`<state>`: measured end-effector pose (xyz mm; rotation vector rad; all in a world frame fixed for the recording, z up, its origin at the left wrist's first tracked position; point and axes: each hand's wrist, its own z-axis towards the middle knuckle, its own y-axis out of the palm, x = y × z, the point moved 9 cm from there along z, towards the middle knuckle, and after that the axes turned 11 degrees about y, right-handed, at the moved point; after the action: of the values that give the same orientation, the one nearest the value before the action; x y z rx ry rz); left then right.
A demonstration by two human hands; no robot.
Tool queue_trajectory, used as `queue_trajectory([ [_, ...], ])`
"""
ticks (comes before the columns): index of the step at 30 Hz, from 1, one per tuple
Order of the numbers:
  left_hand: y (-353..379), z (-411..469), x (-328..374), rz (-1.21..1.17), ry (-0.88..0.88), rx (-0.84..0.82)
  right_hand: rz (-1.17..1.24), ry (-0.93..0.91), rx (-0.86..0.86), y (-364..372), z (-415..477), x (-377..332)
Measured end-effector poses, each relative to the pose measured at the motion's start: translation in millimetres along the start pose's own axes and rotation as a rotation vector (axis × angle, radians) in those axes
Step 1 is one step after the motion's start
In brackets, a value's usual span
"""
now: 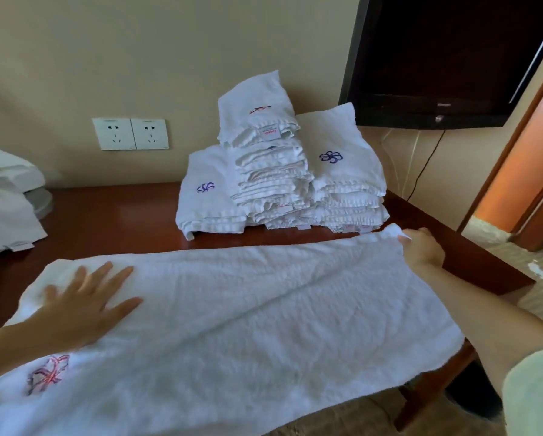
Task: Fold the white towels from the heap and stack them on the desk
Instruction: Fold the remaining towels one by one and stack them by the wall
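A white towel [232, 316] with a red and blue embroidered logo lies spread lengthwise across the front of the dark wooden desk [112, 215]. My left hand [90, 303] presses flat on its left part, fingers spread. My right hand [421, 250] pinches the towel's far right corner near the desk's right edge. Behind the towel, against the wall, stand stacks of folded white towels [276, 184], the middle stack tall and leaning. A heap of unfolded white towels [5, 209] lies at the left edge of the desk.
Two wall sockets [131, 133] sit above the desk. A dark television [446, 58] hangs at the upper right, cables trailing below it. The desk's right edge [471, 256] drops to a patterned floor beside a wooden door frame [515, 171].
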<state>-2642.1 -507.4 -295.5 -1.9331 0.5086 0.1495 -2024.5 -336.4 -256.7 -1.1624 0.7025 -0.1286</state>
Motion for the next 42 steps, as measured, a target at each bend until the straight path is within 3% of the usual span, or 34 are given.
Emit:
queue_trajectory([
  [2,10,-9,7,-0.167,-0.053,0.007,-0.01,-0.025,0.005,3,6,-4],
  [4,12,-5,7,-0.205,-0.115,0.163,-0.018,-0.049,0.011,4,8,-8],
  [5,8,-6,1,-0.284,-0.162,0.159,-0.026,-0.063,0.021,3,7,-9],
  [10,-2,-2,-12,-0.421,-0.177,0.213,-0.132,-0.236,0.217,-10,-12,-25],
  [14,-5,-4,-24,-0.47,-0.171,0.246,-0.285,-0.108,0.027,2,-19,-31],
  [18,-39,-14,-26,-0.345,-0.155,0.485,-0.384,-0.025,-0.102,9,-34,-42],
  [23,-6,8,-33,-0.435,-0.167,0.276,-0.271,-0.002,-0.243,40,-65,-58],
  [29,15,-9,-67,-0.514,-0.245,0.273,-0.247,0.001,-0.174,37,-94,-55],
  [33,11,-9,-61,-0.401,-0.252,0.271,-0.293,0.075,-0.202,27,-111,-50],
  [38,-32,0,-17,-0.112,-0.12,0.303,-0.228,0.088,-0.214,13,-132,-28],
  [42,-75,-5,92,-0.206,0.236,0.419,-0.127,-0.005,-0.181,-22,-166,0],
])
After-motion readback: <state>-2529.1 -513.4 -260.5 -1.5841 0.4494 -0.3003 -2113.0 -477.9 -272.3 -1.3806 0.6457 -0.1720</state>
